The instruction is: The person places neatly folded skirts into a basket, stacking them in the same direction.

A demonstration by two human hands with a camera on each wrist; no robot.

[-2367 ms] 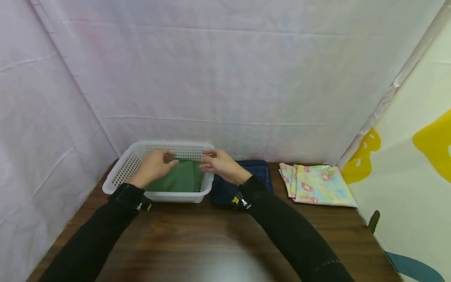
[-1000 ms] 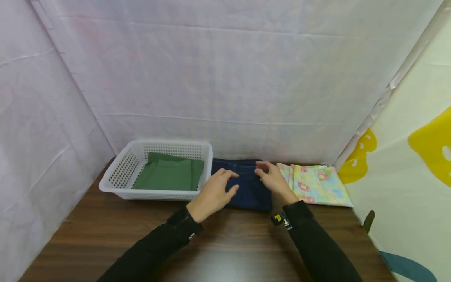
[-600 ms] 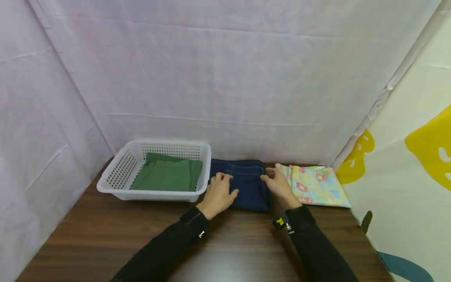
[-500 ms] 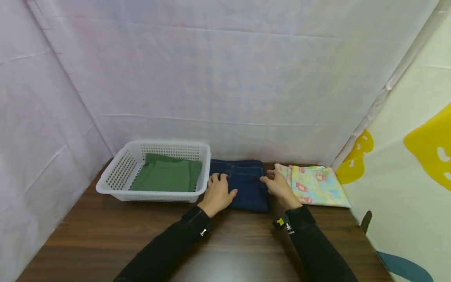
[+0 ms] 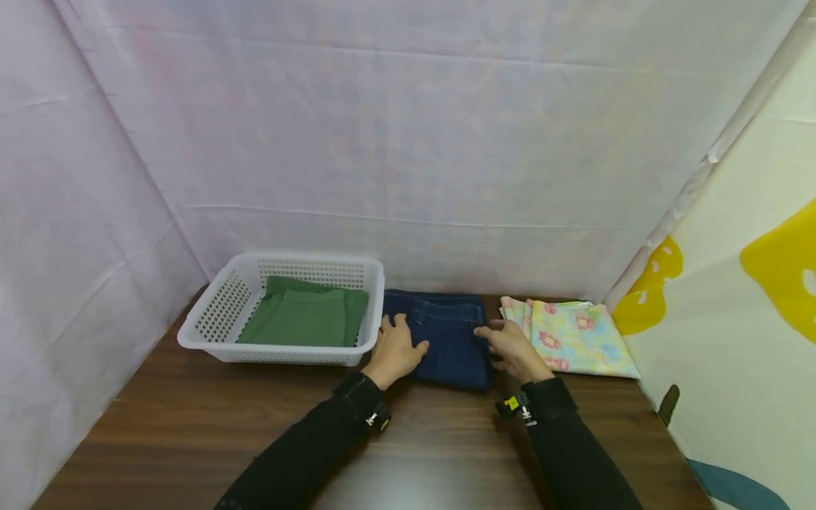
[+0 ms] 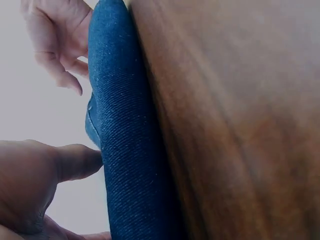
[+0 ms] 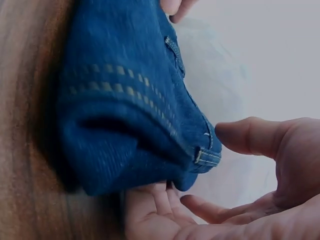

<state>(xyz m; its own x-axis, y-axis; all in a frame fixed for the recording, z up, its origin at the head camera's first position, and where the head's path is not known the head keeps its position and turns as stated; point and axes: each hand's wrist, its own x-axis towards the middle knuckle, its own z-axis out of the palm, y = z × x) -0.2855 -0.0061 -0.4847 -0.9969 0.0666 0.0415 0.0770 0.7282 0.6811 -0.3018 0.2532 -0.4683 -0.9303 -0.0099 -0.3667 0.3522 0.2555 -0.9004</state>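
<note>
A folded pair of dark blue jeans (image 5: 449,350) lies on the table beside the basket. My left hand (image 5: 392,352) rests at their left side with fingers spread, and its thumb (image 6: 80,161) touches the denim. At the right edge, my right hand (image 5: 513,350) holds the jeans, thumb on top and fingers (image 7: 155,207) reaching under the fold. The right wrist view shows the stitched edge and belt loops of the jeans (image 7: 120,110) close up. Part of the left hand's fingers is hidden behind the denim in the left wrist view.
A white perforated basket (image 5: 210,347) stands left of the jeans with a folded green garment (image 5: 306,317) inside. To the right lies a folded pastel floral cloth (image 5: 576,340). White fabric walls (image 5: 408,156) rise behind the wooden table (image 5: 287,411).
Both hands have moved right from over the basket to the jeans. The left has settled on their left side; the right has closed on their right edge. The jeans have shifted slightly nearer.
</note>
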